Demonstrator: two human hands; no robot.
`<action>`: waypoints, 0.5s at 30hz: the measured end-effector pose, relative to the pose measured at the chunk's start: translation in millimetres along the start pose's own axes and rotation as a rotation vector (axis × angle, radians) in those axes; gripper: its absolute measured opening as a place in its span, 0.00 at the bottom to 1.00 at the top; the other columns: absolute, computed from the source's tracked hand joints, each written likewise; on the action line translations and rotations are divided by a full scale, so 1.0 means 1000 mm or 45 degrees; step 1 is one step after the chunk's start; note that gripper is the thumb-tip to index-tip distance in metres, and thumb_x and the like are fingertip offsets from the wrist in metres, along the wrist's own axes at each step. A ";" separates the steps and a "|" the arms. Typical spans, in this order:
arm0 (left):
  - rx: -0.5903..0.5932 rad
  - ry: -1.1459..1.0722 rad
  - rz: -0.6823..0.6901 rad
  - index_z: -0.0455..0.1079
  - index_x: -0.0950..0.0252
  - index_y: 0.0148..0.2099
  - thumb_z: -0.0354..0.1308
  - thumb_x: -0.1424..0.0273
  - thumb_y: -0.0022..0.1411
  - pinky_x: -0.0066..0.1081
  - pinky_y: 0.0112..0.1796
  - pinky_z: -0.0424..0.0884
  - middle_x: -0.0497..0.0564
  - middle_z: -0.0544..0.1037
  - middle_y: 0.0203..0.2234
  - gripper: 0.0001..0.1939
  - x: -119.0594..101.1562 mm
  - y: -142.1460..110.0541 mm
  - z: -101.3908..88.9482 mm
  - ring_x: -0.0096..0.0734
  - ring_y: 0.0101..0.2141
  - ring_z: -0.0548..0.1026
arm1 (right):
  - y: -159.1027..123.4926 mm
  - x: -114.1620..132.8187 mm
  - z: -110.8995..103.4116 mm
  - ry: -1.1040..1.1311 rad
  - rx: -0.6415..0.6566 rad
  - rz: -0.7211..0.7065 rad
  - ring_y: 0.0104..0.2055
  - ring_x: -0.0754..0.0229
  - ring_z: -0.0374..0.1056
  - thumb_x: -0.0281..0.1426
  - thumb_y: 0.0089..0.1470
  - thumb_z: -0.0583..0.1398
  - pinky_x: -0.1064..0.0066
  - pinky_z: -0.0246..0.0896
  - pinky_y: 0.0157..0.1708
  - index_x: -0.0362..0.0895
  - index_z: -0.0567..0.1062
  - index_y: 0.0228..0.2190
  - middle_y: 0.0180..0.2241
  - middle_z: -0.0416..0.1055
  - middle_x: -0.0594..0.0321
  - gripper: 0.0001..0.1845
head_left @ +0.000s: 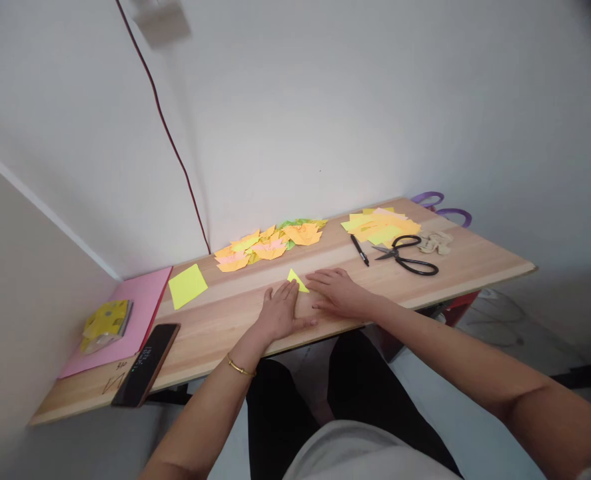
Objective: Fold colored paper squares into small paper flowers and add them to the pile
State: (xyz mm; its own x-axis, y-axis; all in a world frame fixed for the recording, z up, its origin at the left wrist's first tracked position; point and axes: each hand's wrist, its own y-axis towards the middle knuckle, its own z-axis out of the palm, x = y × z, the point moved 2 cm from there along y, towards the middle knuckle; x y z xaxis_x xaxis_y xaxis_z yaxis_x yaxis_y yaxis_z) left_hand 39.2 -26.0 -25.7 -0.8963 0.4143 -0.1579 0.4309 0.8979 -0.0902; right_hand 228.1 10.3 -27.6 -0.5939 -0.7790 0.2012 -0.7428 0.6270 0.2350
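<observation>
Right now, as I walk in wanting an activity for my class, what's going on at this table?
A person is handling a small yellow paper triangle on the wooden table. The left hand rests on it, while the right hand lies flat at its right; whether that one touches the paper is hard to tell. Folded paper shapes sit behind. A yellow square sheet lies to the left; loose sheets, a pen and black-handled scissors lie to the right.

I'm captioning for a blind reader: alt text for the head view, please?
A person's left hand rests on a yellow paper triangle on a wooden table, the right hand close beside it; folded paper shapes, loose sheets and black-handled scissors lie farther back.
</observation>
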 end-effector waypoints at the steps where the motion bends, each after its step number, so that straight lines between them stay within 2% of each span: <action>1: -0.019 0.009 -0.005 0.44 0.66 0.65 0.44 0.43 0.54 0.52 0.57 0.41 0.62 0.49 0.63 0.45 0.001 0.001 0.000 0.47 0.62 0.48 | 0.001 0.002 0.000 0.007 -0.008 0.012 0.60 0.49 0.51 0.45 0.57 0.49 0.55 0.42 0.55 0.46 0.62 0.56 0.59 0.57 0.54 0.29; 7: -0.049 0.092 0.086 0.53 0.67 0.62 0.43 0.42 0.54 0.47 0.56 0.48 0.62 0.55 0.61 0.43 -0.002 -0.006 -0.006 0.47 0.60 0.53 | 0.002 0.019 0.006 0.045 0.044 0.068 0.59 0.49 0.52 0.45 0.58 0.48 0.53 0.41 0.55 0.44 0.66 0.53 0.56 0.63 0.53 0.27; 11: -0.101 0.116 0.176 0.56 0.65 0.60 0.45 0.40 0.51 0.46 0.53 0.52 0.62 0.60 0.59 0.43 -0.015 -0.028 -0.010 0.48 0.56 0.59 | -0.022 0.034 0.004 0.032 -0.022 0.031 0.59 0.48 0.52 0.48 0.56 0.50 0.52 0.39 0.56 0.44 0.68 0.51 0.54 0.64 0.52 0.28; 14: -0.161 0.112 0.243 0.56 0.64 0.60 0.49 0.40 0.48 0.47 0.53 0.52 0.62 0.62 0.58 0.45 -0.028 -0.046 -0.003 0.49 0.54 0.60 | -0.044 0.045 0.010 0.020 -0.093 0.006 0.59 0.46 0.52 0.51 0.50 0.56 0.51 0.37 0.57 0.44 0.67 0.51 0.54 0.64 0.53 0.33; 15: -0.186 0.108 0.258 0.56 0.64 0.60 0.52 0.41 0.47 0.47 0.53 0.52 0.61 0.62 0.57 0.45 -0.032 -0.051 0.001 0.49 0.54 0.60 | -0.050 0.048 0.012 0.021 -0.135 -0.004 0.58 0.47 0.53 0.49 0.50 0.57 0.51 0.37 0.57 0.44 0.68 0.50 0.53 0.65 0.53 0.31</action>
State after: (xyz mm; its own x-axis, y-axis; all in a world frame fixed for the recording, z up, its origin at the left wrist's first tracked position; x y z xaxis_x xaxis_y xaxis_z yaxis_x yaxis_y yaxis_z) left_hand 46.2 -84.9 -17.4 -0.8014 0.5934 -0.0746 0.5885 0.8046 0.0791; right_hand 232.8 -58.7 -41.3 -0.5856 -0.7814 0.2158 -0.7072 0.6225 0.3352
